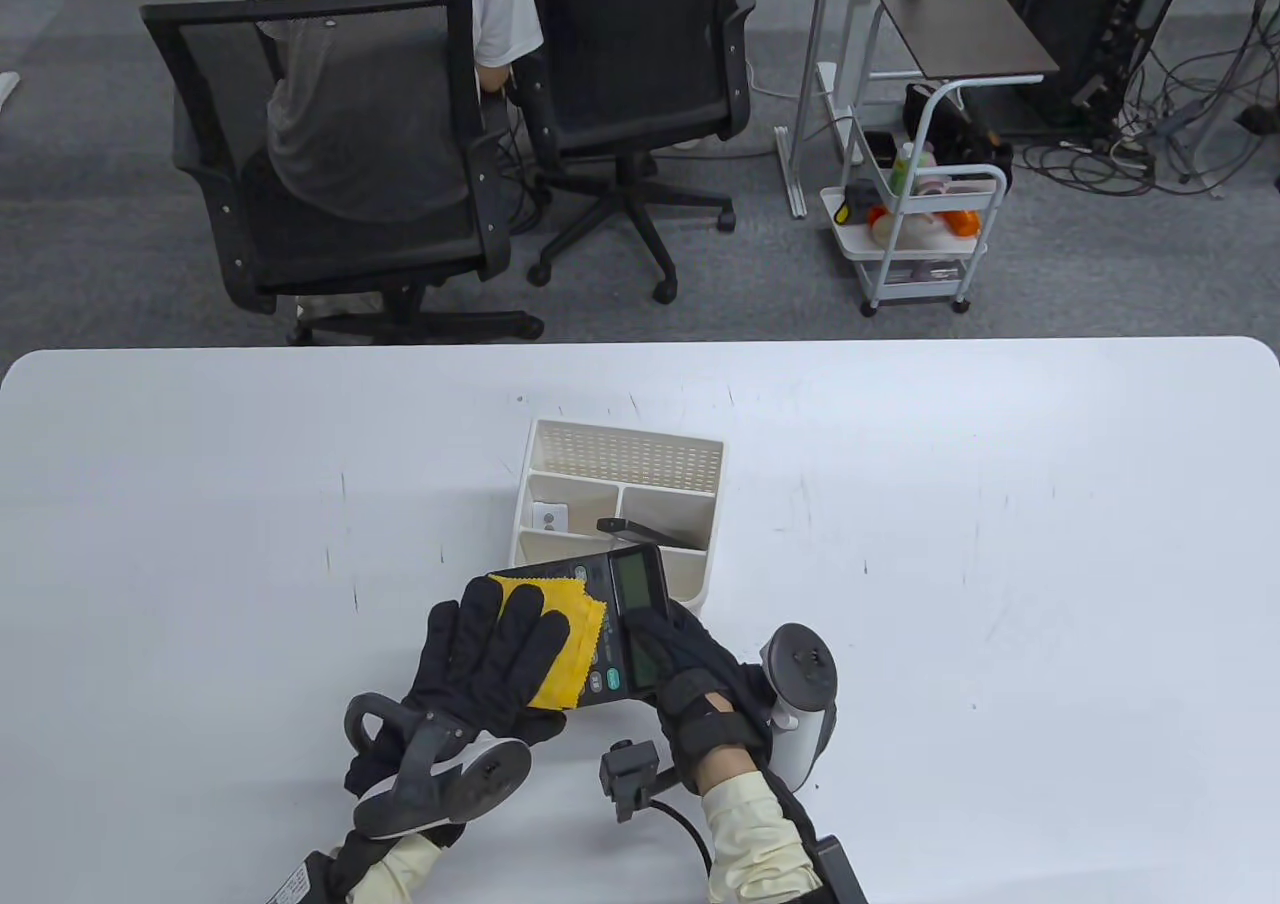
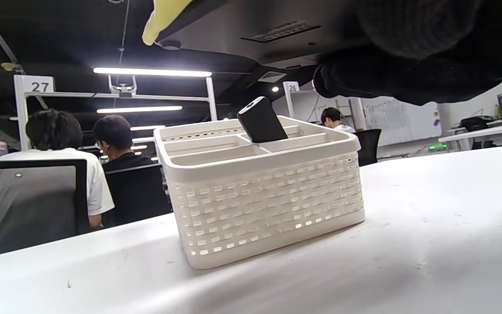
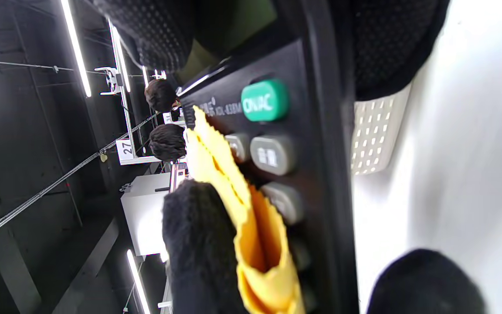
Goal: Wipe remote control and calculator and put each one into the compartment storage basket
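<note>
Wiping of calculator (image 1: 625,634) in progress, just in front of compartment storage basket (image 1: 545,444).

Held clear of table (image 1: 1000,544) at basket's near wall; gripped along right edge by right hand (image 1: 690,659), thumb across the face near the display, fingers curled beneath. Yellow cloth (image 1: 560,644) pressed flat over the keypad by left hand (image 1: 490,654), fingers extended and together, nothing clenched. Remote control (image 1: 650,532) already lodged, tilted, in basket's right-hand compartment. Recommended: keep the right-hand grip firm against cloth pressure; sweep cloth along full key rows and over the uncovered display; avoid bunching, noted at cloth's folded edge in right wrist view; then lower into a free compartment beside the remote.
</note>
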A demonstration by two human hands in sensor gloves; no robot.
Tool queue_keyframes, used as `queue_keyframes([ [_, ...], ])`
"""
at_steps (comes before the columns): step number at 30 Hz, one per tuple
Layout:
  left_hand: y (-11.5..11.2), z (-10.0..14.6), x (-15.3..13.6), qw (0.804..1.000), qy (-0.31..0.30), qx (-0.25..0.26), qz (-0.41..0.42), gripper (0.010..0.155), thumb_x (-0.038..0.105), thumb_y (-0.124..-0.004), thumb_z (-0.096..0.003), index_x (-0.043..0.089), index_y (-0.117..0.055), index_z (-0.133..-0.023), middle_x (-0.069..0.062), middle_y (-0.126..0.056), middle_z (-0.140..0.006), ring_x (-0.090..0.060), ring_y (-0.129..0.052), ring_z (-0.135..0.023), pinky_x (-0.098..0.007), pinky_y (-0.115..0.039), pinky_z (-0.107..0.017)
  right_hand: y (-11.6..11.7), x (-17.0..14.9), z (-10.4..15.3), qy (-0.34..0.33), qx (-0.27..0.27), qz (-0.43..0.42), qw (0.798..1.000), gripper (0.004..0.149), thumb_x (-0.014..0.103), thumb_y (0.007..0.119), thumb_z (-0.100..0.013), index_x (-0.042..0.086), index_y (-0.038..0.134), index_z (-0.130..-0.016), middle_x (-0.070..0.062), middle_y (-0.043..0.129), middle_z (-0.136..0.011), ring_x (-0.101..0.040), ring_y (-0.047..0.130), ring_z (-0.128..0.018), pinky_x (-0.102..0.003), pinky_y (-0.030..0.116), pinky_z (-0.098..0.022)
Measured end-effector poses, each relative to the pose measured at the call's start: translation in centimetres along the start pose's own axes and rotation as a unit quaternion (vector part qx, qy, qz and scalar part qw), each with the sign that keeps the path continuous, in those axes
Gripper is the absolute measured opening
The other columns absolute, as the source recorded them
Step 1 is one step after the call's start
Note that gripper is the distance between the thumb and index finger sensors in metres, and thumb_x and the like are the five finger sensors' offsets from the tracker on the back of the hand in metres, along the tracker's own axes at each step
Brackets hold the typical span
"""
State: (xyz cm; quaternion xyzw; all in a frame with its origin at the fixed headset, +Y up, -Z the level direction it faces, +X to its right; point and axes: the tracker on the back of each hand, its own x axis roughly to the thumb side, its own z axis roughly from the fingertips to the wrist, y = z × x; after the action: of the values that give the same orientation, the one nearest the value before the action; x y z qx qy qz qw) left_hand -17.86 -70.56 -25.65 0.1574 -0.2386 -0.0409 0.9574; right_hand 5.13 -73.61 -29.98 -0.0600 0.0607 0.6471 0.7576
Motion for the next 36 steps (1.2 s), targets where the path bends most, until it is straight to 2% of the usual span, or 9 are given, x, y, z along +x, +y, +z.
queue_keyframes([
  [4,0.1,0.1,0.1,1.0,0.013,0.023,-0.018,0.075,0.055,-0.072,-0.0479,0.036,-0.037,-0.111,-0.003,-0.032,-0.121,-0.04,-0.032,-0.111,-0.061,-0.043,-0.077,-0.3,-0.3,0.3,0.003,-0.008,-0.013,1.0,0.057,0.029,0.071,-0.058,-0.008,0.062,-0.101,-0.035,0.075,-0.096,-0.043,0.095,-0.069,-0.054,0.087,-0.045],
  [6,0.3,0.1,0.3,0.998,0.013,0.036,-0.046,0.072,0.051,-0.074,-0.0488,0.034,-0.041,-0.111,0.003,-0.041,-0.119,-0.033,-0.043,-0.11,-0.058,-0.049,-0.077,-0.3,-0.3,0.4,0.001,-0.015,-0.009,1.0,0.058,0.029,0.071,-0.059,-0.012,0.061,-0.099,-0.035,0.08,-0.092,-0.045,0.095,-0.07,-0.055,0.088,-0.045],
  [8,0.4,0.0,0.7,0.997,0.006,0.03,-0.07,0.072,0.051,-0.076,-0.0484,0.033,-0.045,-0.11,0.0,-0.05,-0.118,-0.031,-0.057,-0.108,-0.055,-0.057,-0.075,-0.1,-0.4,0.6,-0.004,-0.015,0.009,1.0,0.059,0.029,0.068,-0.06,-0.013,0.058,-0.1,-0.032,0.08,-0.092,-0.042,0.095,-0.07,-0.053,0.088,-0.045],
  [10,0.3,0.0,1.0,0.997,0.002,0.022,-0.07,0.073,0.051,-0.075,-0.0485,0.03,-0.045,-0.111,-0.004,-0.052,-0.118,-0.034,-0.06,-0.108,-0.054,-0.058,-0.075,0.0,-0.5,0.6,-0.003,-0.01,0.009,1.0,0.06,0.029,0.066,-0.06,-0.013,0.053,-0.102,-0.032,0.076,-0.094,-0.043,0.094,-0.071,-0.053,0.088,-0.046],
  [14,-0.5,-0.1,2.2,0.998,-0.039,0.002,-0.052,0.077,0.052,-0.072,-0.0492,0.026,-0.036,-0.112,-0.01,-0.043,-0.119,-0.039,-0.048,-0.11,-0.056,-0.052,-0.077,0.5,-0.8,0.9,0.0,-0.013,-0.013,1.0,0.063,0.028,0.064,-0.061,-0.015,0.046,-0.103,-0.035,0.07,-0.097,-0.046,0.091,-0.074,-0.055,0.087,-0.047],
  [18,-0.6,-0.1,3.1,0.994,-0.084,0.019,-0.07,0.069,0.047,-0.065,-0.0523,0.028,-0.034,-0.111,-0.009,-0.041,-0.118,-0.037,-0.048,-0.11,-0.054,-0.051,-0.077,0.0,-0.8,0.8,-0.005,-0.022,-0.014,1.0,0.062,0.029,0.064,-0.061,-0.014,0.047,-0.103,-0.034,0.072,-0.096,-0.045,0.093,-0.072,-0.053,0.087,-0.047],
  [27,-0.2,0.1,1.5,0.998,-0.04,0.036,-0.021,0.062,0.049,-0.053,-0.0526,0.027,-0.045,-0.11,-0.01,-0.049,-0.116,-0.038,-0.053,-0.108,-0.054,-0.054,-0.076,-0.3,-0.8,1.0,-0.022,-0.028,-0.033,0.999,0.063,0.031,0.061,-0.063,-0.012,0.043,-0.105,-0.031,0.069,-0.099,-0.043,0.089,-0.077,-0.052,0.085,-0.05],
  [32,-0.2,0.1,3.0,0.994,-0.101,0.046,-0.022,0.06,0.049,-0.053,-0.0523,0.031,-0.046,-0.109,-0.005,-0.05,-0.116,-0.034,-0.053,-0.109,-0.052,-0.053,-0.077,0.5,-1.3,1.0,-0.016,-0.014,-0.026,0.999,0.063,0.031,0.061,-0.063,-0.012,0.042,-0.105,-0.032,0.068,-0.099,-0.043,0.089,-0.077,-0.051,0.085,-0.05],
  [36,-0.2,0.0,2.5,0.994,-0.095,0.044,-0.02,0.06,0.049,-0.054,-0.0524,0.031,-0.046,-0.109,-0.004,-0.05,-0.116,-0.033,-0.054,-0.108,-0.051,-0.054,-0.077,0.3,-1.2,1.1,-0.006,-0.016,-0.024,1.0,0.063,0.031,0.061,-0.063,-0.013,0.043,-0.104,-0.032,0.069,-0.098,-0.043,0.09,-0.076,-0.051,0.086,-0.049],
])
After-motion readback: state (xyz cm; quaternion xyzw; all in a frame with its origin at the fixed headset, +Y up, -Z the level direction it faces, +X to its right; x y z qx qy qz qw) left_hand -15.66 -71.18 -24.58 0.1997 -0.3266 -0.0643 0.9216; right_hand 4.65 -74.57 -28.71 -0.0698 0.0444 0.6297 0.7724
